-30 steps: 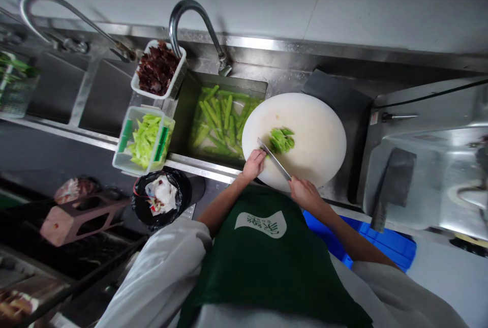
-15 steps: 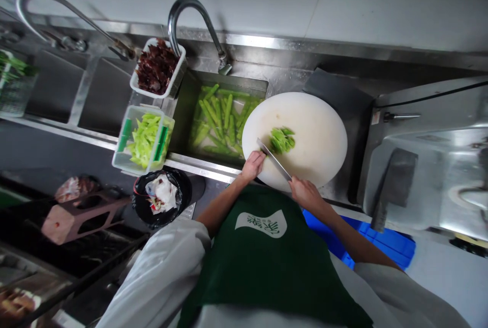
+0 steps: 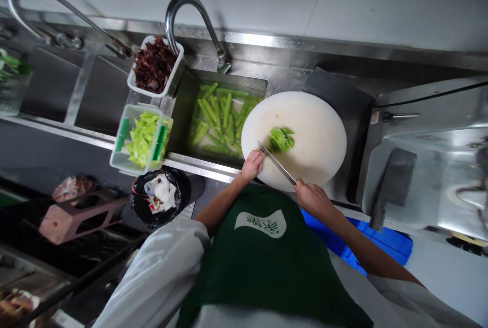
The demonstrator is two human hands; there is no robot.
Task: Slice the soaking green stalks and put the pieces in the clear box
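Observation:
My right hand [image 3: 310, 197] is closed round the handle of a knife [image 3: 279, 166], whose blade slants up and left over the near left part of a round white cutting board [image 3: 316, 135]. Close to the blade's tip, at the board's left edge, my left hand [image 3: 253, 165] has its fingers curled together; what they hold is mostly hidden. A small pile of cut green pieces [image 3: 281, 140] lies on the board just beyond the blade.
Left of the board, long green stalks [image 3: 224, 114] lie in a water-filled sink [image 3: 183, 114] under a curved faucet [image 3: 198, 5]. Further left are a basket of dark red leaves [image 3: 155, 66] and a tub of green slices [image 3: 143, 140]. A cleaver [image 3: 398, 178] lies at the right.
My right hand has moved slightly right and down with the knife, showing more of its blade. My left hand has barely moved.

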